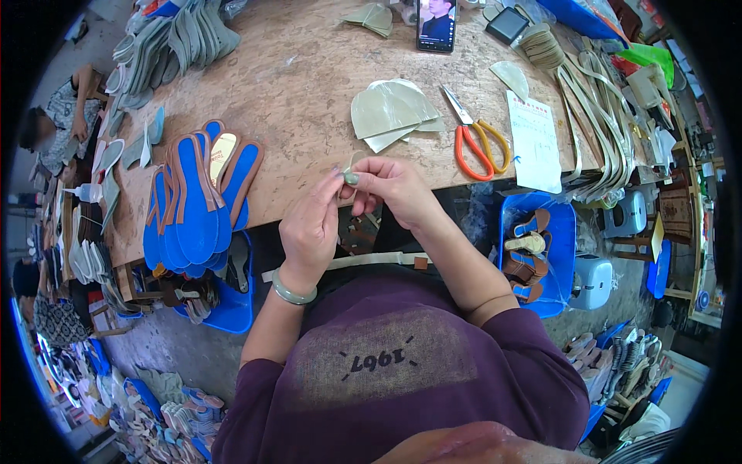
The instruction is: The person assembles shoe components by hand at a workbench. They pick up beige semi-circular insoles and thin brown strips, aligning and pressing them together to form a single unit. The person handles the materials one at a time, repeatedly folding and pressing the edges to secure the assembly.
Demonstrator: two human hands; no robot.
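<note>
My left hand [309,224], with a bangle at its wrist, and my right hand [398,189] meet at the front edge of the table. Their fingertips are pinched together. A small greenish piece [351,178] shows at the right thumb and fingers; what exactly it is I cannot make out. Whatever the left fingertips pinch is too small to name. Just beyond the hands lies a stack of pale, half-round sheets [390,108]. To their right rest scissors [475,147] with one red and one yellow handle, blades apart.
Blue insoles with brown rims [202,209] lie at the table's left edge, grey insoles [185,42] behind. A phone [437,27] stands at the back. A written paper slip [535,147] and bundled strips [607,124] lie right. A blue crate [564,255] holds shoe parts.
</note>
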